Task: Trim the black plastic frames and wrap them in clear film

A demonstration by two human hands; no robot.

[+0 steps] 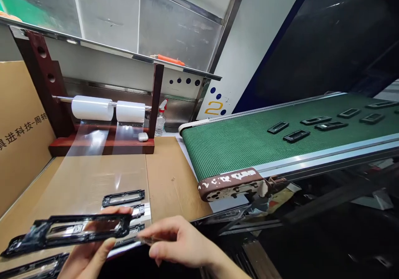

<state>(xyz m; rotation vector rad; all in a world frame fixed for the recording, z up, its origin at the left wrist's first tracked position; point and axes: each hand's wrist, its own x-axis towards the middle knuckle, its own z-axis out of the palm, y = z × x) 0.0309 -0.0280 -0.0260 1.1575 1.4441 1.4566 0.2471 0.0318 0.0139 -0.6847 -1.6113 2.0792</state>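
Note:
My left hand (93,256) grips a long black plastic frame (89,238) from below and behind, its thumb under the near edge. Through the frame's narrow window a clear, shiny pane shows. My right hand (179,239) is just right of that frame, thumb and fingers brought together around a small, thin, translucent piece (150,241) whose kind is unclear. Behind the held part, a similar black frame (123,198) lies on clear film, and others near it are partly hidden by my left hand. One more black frame (37,267) lies at the bottom left.
Two rolls of clear film (92,108) hang on a dark red stand (102,148), with film drawn across the cardboard-covered table (170,175). A green conveyor belt (224,150) carries several black frames on the right. A spray bottle (160,123) and a white earbud case (143,137) are by the stand.

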